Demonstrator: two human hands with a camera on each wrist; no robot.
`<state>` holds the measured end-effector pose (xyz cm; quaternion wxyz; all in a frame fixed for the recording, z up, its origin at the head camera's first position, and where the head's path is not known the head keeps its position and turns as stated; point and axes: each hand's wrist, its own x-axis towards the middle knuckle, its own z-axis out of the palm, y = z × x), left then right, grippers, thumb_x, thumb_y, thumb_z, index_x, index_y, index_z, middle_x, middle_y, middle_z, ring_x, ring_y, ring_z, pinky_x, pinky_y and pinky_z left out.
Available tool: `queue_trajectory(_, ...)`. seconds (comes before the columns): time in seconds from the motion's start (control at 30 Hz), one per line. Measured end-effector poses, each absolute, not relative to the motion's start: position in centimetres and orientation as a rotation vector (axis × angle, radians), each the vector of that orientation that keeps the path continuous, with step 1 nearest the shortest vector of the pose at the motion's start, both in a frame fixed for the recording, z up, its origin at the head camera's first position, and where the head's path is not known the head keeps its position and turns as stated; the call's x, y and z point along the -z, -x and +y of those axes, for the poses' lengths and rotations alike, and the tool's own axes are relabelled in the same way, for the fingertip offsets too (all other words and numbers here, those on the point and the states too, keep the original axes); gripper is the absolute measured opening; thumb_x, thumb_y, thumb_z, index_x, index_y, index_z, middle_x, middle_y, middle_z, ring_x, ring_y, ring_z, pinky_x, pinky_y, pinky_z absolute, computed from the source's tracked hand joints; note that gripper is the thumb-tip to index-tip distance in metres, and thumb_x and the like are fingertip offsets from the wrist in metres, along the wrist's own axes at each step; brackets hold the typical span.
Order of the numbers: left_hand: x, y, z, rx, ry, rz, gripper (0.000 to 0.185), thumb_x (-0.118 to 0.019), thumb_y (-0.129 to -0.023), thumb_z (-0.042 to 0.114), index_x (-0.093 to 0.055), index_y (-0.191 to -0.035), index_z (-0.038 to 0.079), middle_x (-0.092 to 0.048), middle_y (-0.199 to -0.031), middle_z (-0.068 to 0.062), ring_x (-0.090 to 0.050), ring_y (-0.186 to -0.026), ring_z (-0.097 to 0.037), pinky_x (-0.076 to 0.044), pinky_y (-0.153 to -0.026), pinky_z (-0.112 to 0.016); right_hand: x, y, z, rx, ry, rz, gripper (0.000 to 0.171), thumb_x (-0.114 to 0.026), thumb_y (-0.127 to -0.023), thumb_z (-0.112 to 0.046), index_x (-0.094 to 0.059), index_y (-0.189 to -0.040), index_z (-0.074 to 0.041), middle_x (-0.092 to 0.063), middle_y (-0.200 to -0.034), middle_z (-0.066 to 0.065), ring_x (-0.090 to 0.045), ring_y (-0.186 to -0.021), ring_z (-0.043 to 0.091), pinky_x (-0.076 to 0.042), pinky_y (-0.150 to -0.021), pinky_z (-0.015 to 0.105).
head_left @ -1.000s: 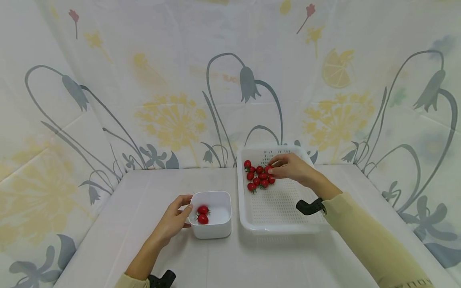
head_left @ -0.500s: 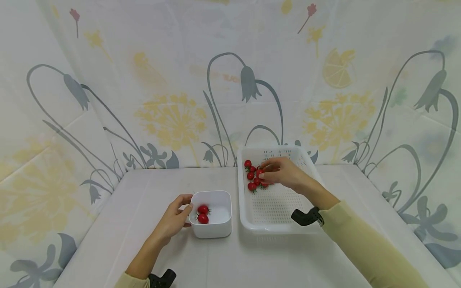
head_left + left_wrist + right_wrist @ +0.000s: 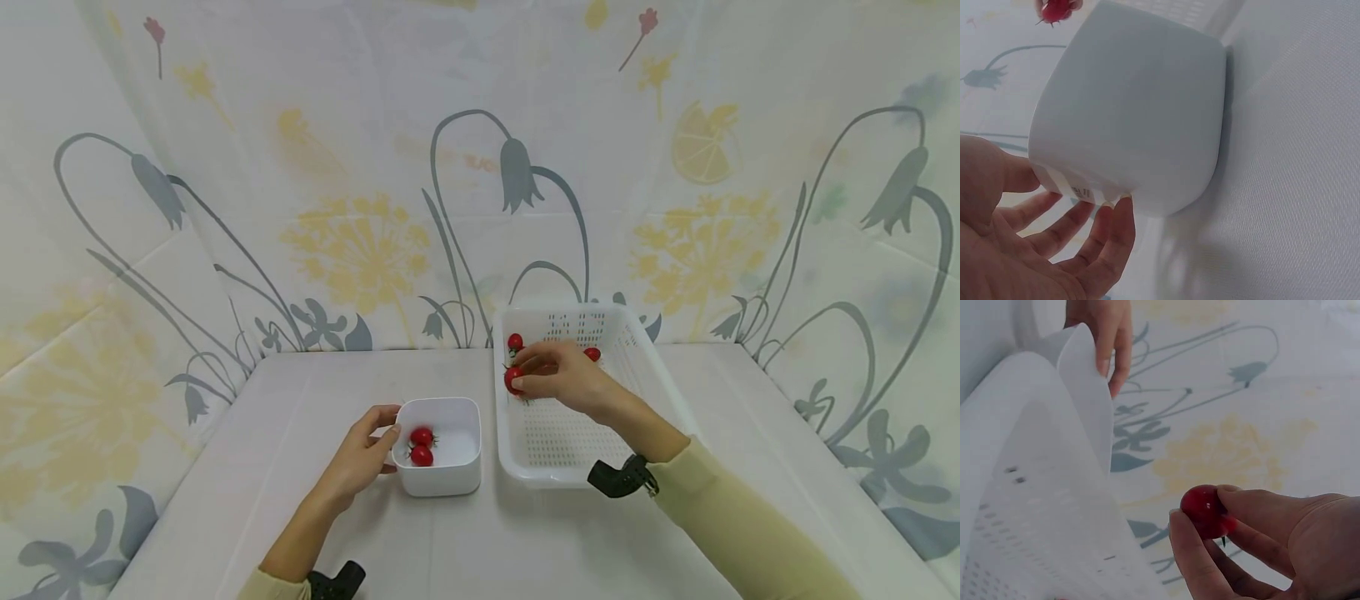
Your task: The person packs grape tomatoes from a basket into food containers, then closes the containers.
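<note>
Tomatoes [image 3: 514, 342] lie in the perforated tray [image 3: 581, 433], partly hidden behind the right hand [image 3: 562, 377], which pinches one tomato [image 3: 513, 379] above it. Left hand [image 3: 360, 457] grips the white bowl [image 3: 441, 471], holding two tomatoes [image 3: 422, 447].

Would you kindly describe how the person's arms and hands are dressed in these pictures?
Both arms wear pale yellow-green long sleeves; the left sleeve shows only at the frame's bottom edge. A black device is strapped at the right wrist, another at the left wrist. The left hand and right hand are bare, without gloves or visible rings.
</note>
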<state>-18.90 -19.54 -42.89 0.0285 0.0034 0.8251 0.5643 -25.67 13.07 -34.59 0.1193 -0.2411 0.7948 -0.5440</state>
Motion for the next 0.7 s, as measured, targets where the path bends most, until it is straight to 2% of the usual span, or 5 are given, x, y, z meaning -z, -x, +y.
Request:
queue_trajectory(0.17, 42.9, 18.8, -19.5, -1.737, -0.010, 2.549, 0.040, -0.053, -0.107, 0.017, -0.048, -0.145, 0.005, -0.048, -0.147, -0.025, -0.062, -0.112, -0.038, -0.063, -0.078, -0.043, 35.0, 24.9, 11.8, 1.651, 0.712, 2.244, 0.031, -0.071, -0.095, -0.007, -0.064, -0.123, 0.006, -0.067, -0.114, 0.019, -0.069, -0.101, 0.028, -0.060, -0.091, 0.039)
queue_trajectory(0.5, 42.9, 18.9, -19.7, -1.743, -0.018, 2.542, 0.039, -0.053, -0.107, 0.017, -0.048, -0.145, 0.005, -0.048, -0.148, -0.025, -0.062, -0.114, -0.039, -0.063, -0.078, -0.044, 35.8, 24.0, 8.9, 1.578, 0.754, 2.270, 0.029, -0.070, -0.096, -0.012, -0.066, -0.122, 0.000, -0.068, -0.113, 0.015, -0.071, -0.099, 0.026, -0.060, -0.091, 0.039)
queue_trajectory(0.7, 42.9, 18.8, -19.7, -1.760, -0.033, 2.531, 0.039, -0.053, -0.107, 0.015, -0.049, -0.144, 0.004, -0.048, -0.147, -0.026, -0.062, -0.113, -0.040, -0.063, -0.078, -0.045, 36.7, 23.7, 6.9, 1.530, 0.770, 2.259, 0.025, -0.071, -0.096, -0.012, -0.069, -0.118, -0.002, -0.069, -0.110, 0.012, -0.070, -0.096, 0.023, -0.061, -0.086, 0.036)
